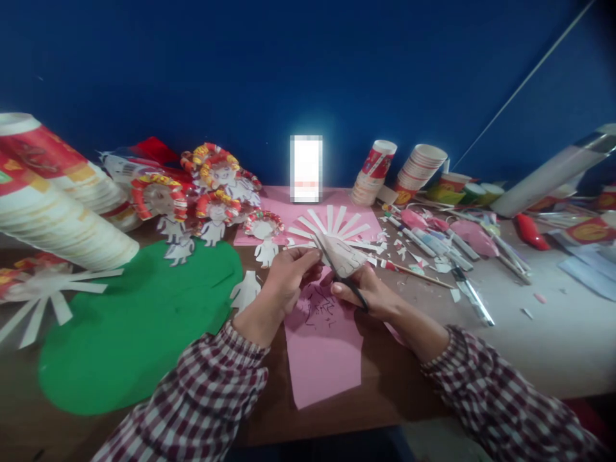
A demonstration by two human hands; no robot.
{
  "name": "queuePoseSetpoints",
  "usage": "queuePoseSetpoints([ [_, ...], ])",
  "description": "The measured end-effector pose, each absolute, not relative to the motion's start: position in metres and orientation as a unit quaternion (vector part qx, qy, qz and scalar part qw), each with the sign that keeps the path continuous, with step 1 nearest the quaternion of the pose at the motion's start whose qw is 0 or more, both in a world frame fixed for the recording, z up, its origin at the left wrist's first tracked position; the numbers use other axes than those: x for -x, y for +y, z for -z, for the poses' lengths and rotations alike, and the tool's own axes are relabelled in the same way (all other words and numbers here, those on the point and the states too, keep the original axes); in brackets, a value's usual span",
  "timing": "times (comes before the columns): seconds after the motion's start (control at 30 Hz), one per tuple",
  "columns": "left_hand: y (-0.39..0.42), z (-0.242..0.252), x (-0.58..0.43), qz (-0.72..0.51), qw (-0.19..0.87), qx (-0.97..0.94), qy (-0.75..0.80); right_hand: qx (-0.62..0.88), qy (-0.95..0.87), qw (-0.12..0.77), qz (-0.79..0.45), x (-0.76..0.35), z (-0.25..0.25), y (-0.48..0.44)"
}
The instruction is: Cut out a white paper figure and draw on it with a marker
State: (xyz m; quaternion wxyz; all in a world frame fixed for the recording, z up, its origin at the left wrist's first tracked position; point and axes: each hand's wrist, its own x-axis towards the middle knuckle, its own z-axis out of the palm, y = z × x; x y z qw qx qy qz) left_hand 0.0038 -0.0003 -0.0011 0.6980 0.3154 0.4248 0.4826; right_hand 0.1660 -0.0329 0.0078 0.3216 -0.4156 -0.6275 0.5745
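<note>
My right hand (373,295) grips a pair of scissors (353,290) with black handles, their blades pointing up and to the left. A piece of white paper (342,253) with a drawn outline is held up at the blades. My left hand (291,273) pinches at the paper's left side, close to the blade tips; its fingertips are partly hidden. Below both hands lies a pink sheet (327,366) with dark scribbled lines. Near my left wrist, a white paper cutout of a figure (246,290) rests on the table.
A green sheet (144,327), paper dolls with red-yellow rings (212,215) and stacked paper cups (62,205) occupy the left. At the back stands a bright pixelated rectangle (306,168). Markers (423,244), paper scraps (399,250) and more cups (421,170) crowd the right.
</note>
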Motion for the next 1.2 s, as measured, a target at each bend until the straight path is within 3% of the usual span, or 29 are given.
queuePoseSetpoints([
  [1.2,0.0003,0.0022,-0.0043,-0.478,0.703,-0.301,0.432,0.444,-0.576,0.288,-0.623,-0.1707,-0.0003,-0.031],
])
